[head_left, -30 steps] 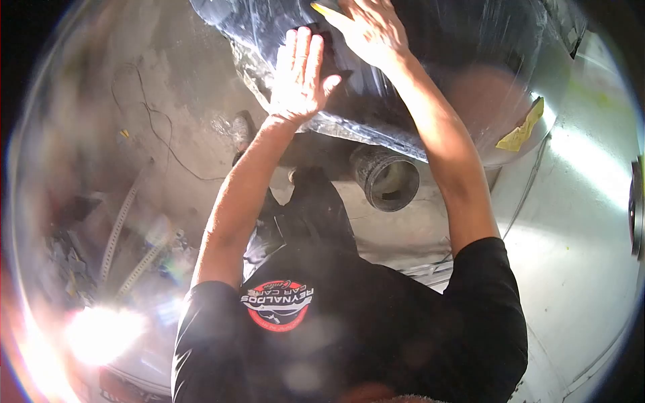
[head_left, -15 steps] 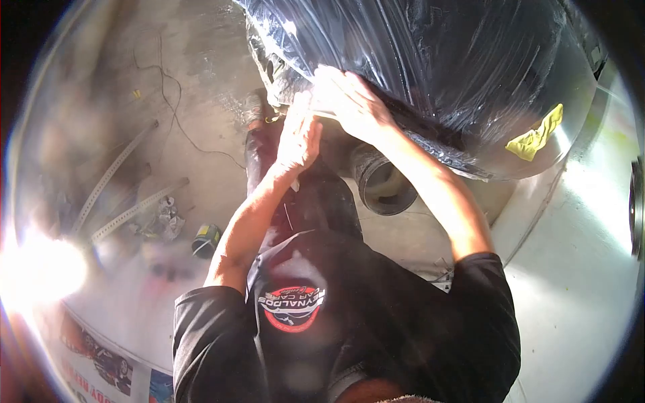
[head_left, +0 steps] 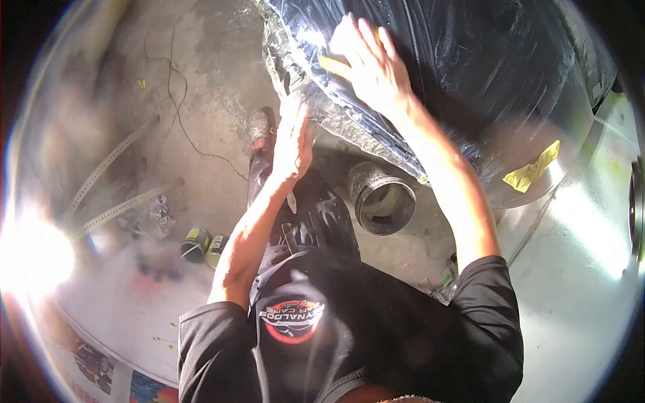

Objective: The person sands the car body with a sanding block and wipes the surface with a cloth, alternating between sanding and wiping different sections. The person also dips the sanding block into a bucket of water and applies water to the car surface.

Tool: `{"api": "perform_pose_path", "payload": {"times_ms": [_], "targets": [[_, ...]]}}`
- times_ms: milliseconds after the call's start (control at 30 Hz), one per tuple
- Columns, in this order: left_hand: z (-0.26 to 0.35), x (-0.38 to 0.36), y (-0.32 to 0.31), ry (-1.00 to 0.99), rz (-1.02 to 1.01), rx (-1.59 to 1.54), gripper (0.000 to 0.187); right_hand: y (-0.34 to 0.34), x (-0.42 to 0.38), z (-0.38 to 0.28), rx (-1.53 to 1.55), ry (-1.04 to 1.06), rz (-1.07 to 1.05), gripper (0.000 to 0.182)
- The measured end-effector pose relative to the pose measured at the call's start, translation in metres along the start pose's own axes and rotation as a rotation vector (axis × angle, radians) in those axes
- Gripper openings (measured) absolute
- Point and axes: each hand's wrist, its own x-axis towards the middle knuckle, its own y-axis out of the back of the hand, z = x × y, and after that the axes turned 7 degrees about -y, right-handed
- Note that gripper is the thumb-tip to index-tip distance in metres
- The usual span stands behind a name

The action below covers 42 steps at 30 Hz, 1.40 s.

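Dark plastic sheeting [head_left: 463, 74], glossy and wrinkled, drapes over a large rounded form at the top of the view. My right hand [head_left: 376, 70] lies flat on it with fingers spread, and a yellow strip-like shape shows at its thumb side. Lower and to the left, my left hand [head_left: 293, 138] has its fingers stretched out and held close together, fingertips right at the sheeting's loose, crumpled edge. That edge runs between the two hands and down toward the right forearm. A crumpled yellow piece [head_left: 533, 168] rests on the sheeting's lower right.
Below the sheeting is a dark open bucket [head_left: 384, 201] on the floor. Two small cans [head_left: 196, 244] stand by my left forearm. Perforated strips [head_left: 111, 164] and a thin cord [head_left: 180, 101] lie to the left. A bright light [head_left: 33, 262] glares at the left edge.
My right hand has moved up over the sheeting and its fingers have spread. The sheeting's edge has unfolded downward. My left hand has shifted slightly down and left, away from the right.
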Motion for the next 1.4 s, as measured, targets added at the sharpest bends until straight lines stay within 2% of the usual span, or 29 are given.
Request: {"api": "perform_pose_path", "payload": {"times_ms": [33,100,167,200,233,300,400,500,633,667,700,767,800,833,900,933,967,1000,1167,1233,1267,1333,1367,1400], "targets": [[0.002,0.007,-0.002,0.002,0.015,-0.011,0.057,0.003,0.032,0.007,-0.077,0.022,0.079,0.046],[0.003,0.026,-0.001,0.003,0.046,-0.042,0.056,-0.013,0.054,0.008,0.217,-0.128,0.158,0.044],[0.006,0.047,0.012,0.007,0.111,-0.067,0.056,0.007,0.021,-0.006,-0.133,-0.009,0.010,0.045],[0.007,0.057,0.020,0.019,0.138,-0.072,0.056,0.009,0.001,-0.020,0.043,-0.101,-0.095,0.050],[0.005,0.065,0.025,0.036,0.160,-0.082,0.056,0.001,-0.027,-0.029,0.257,-0.161,-0.091,0.050],[-0.007,0.086,0.031,0.025,0.194,-0.067,0.054,0.005,-0.040,-0.025,0.280,-0.103,-0.244,0.051],[-0.018,0.116,0.043,-0.051,0.169,-0.013,0.055,-0.008,0.018,0.001,-0.036,0.028,-0.154,0.048],[-0.019,0.150,0.044,-0.157,0.137,-0.026,0.052,-0.009,0.115,0.033,-0.211,0.083,0.075,0.040],[-0.012,0.187,0.051,-0.198,0.264,-0.056,0.054,0.015,0.154,0.035,0.335,-0.285,-0.081,0.042],[-0.011,0.192,0.057,-0.216,0.270,-0.050,0.064,0.033,0.151,0.037,0.611,-0.413,-0.105,0.039],[-0.009,0.199,0.062,-0.283,0.240,-0.045,0.068,0.032,0.133,0.042,0.779,-1.030,-0.272,0.031],[-0.004,0.205,0.074,-0.408,0.174,-0.033,0.077,0.075,0.109,0.031,0.960,-0.965,-0.223,0.037],[0.001,0.209,0.080,-0.489,0.115,-0.050,0.086,0.088,0.098,0.027,0.950,-0.977,-0.290,0.040],[0.008,0.212,0.087,-0.556,0.077,-0.062,0.084,0.095,0.088,0.023,0.939,-0.990,-0.356,0.044],[0.016,0.216,0.092,-0.652,-0.019,-0.082,0.083,0.089,0.063,0.014,1.169,-1.010,-0.346,0.038],[0.022,0.218,0.097,-0.688,-0.053,-0.071,0.082,0.089,0.057,0.006,1.358,-0.986,-0.334,0.036],[0.024,0.216,0.095,-0.700,-0.071,-0.060,0.083,0.086,0.046,0.007,1.325,-0.959,-0.437,0.033],[0.027,0.215,0.093,-0.684,-0.059,-0.120,0.084,0.086,0.043,0.001,1.422,-0.858,-0.383,0.034],[0.040,0.211,0.089,-0.639,-0.049,-0.146,0.086,0.088,0.040,0.001,0.880,-0.629,-0.358,0.033],[0.040,0.209,0.082,-0.675,-0.015,-0.037,0.083,0.080,0.040,0.006,1.169,-0.977,-0.479,0.035],[0.040,0.207,0.081,-0.659,-0.015,-0.040,0.083,0.053,0.023,0.017,1.163,-0.946,-0.497,0.036],[0.042,0.198,0.078,-0.621,-0.015,-0.048,0.083,0.078,0.046,0.009,1.445,-1.150,-0.532,0.046],[0.046,0.193,0.079,-0.515,-0.062,-0.136,0.081,0.090,0.057,0.006,1.572,-1.265,-0.534,0.053],[0.052,0.188,0.082,-0.407,-0.106,-0.226,0.079,0.086,0.054,0.006,1.806,-1.286,-0.533,0.058]]}}
